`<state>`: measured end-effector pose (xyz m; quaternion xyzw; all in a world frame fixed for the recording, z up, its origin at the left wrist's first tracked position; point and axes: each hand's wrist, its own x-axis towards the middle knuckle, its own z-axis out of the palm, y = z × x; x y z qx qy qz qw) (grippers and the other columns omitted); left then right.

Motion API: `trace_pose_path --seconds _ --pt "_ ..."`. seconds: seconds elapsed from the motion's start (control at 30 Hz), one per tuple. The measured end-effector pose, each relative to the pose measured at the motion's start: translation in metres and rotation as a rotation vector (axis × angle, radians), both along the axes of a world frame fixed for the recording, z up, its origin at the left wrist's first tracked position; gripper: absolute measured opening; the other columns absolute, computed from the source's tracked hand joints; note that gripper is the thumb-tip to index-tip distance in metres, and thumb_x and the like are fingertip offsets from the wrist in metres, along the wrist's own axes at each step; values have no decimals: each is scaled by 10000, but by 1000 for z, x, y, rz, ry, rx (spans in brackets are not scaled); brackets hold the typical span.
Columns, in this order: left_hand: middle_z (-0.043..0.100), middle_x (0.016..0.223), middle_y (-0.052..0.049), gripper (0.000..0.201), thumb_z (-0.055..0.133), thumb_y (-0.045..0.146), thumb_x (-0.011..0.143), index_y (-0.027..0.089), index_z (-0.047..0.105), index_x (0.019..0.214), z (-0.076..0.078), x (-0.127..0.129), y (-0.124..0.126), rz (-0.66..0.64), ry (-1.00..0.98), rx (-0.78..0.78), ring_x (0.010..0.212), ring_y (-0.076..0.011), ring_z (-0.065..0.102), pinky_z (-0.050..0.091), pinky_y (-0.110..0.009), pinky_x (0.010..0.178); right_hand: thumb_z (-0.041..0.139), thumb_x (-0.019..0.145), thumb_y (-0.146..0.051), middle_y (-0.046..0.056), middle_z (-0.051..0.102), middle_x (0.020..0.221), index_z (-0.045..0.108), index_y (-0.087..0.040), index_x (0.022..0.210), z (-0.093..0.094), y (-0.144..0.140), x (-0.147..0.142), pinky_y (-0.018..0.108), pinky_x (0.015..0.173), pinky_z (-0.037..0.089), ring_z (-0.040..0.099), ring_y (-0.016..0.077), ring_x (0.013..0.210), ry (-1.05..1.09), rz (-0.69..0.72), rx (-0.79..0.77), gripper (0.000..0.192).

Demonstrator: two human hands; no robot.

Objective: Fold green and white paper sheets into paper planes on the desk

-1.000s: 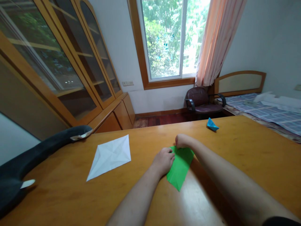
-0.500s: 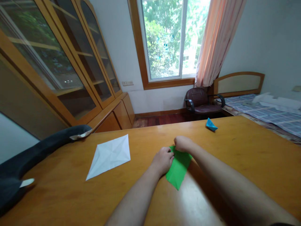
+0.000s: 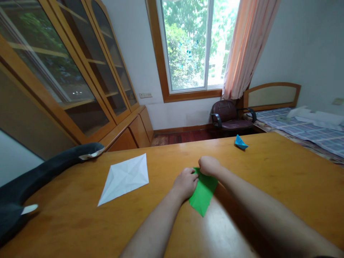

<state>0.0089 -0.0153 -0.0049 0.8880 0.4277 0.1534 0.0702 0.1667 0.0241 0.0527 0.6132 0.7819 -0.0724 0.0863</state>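
Two bare hands meet at the far corner of a green paper sheet (image 3: 202,193) lying flat on the wooden table (image 3: 268,179). The left hand (image 3: 185,183) rests knuckles-up with its fingers curled onto the sheet's upper left edge, apparently pinning it so that it cannot slide. The right hand (image 3: 208,165) is closed in a narrow pinch on the sheet's top corner; whether it lifts or merely presses the corner cannot be told, since the fingertips are hidden beneath the hand. Both forearms lie low over the table, a posture that seems to steady the fine work. Left of the green sheet, well apart from it, lies a white paper sheet (image 3: 125,178), unfolded and marked with creases. Beyond the green sheet, toward the table's far edge, sits a small blue folded paper boat (image 3: 240,142). A dark plush toy (image 3: 40,175) lies along the table's left edge, far from the green sheet.
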Motion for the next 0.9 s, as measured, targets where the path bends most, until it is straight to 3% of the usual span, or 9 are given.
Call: trace_pose_path --seconds 0.3,0.57,0.67,0.8,0.9 --pt "653 1079 -74 198 535 248 881 199 724 908 1 1 0 -8 1 13 1029 -226 569 473 -354 935 474 863 -132 166 725 921 731 -125 920 -13 -31 0 320 736 508 695 271 877 -4 96 212 263" --pt "637 1056 -78 174 535 247 874 201 696 920 2 0 -2 0 -10 1 1018 -221 566 473 -355 931 477 885 -174 146 700 937 706 -134 915 -22 -44 4 292 747 483 671 239 891 42 112 223 234" --pt "620 1106 -81 227 545 246 859 197 654 1051 0 1 -3 38 -42 -2 1038 -220 566 473 -354 948 447 891 -141 140 700 949 692 -136 947 -18 -47 3 294 748 474 668 236 893 45 104 214 252" --pt "516 1345 -116 481 548 249 847 175 499 1320 -5 2 -2 80 -68 14 1208 -249 500 426 -383 1040 433 895 -125 142 705 996 670 -129 1048 -14 -51 1 319 764 468 655 247 924 43 112 198 283" --pt "498 1388 -113 507 536 247 857 176 481 1356 -6 2 -1 63 -39 5 1260 -258 462 390 -393 1083 424 910 -134 139 704 1033 652 -136 1105 -14 -54 1 329 780 457 642 250 946 45 121 191 301"
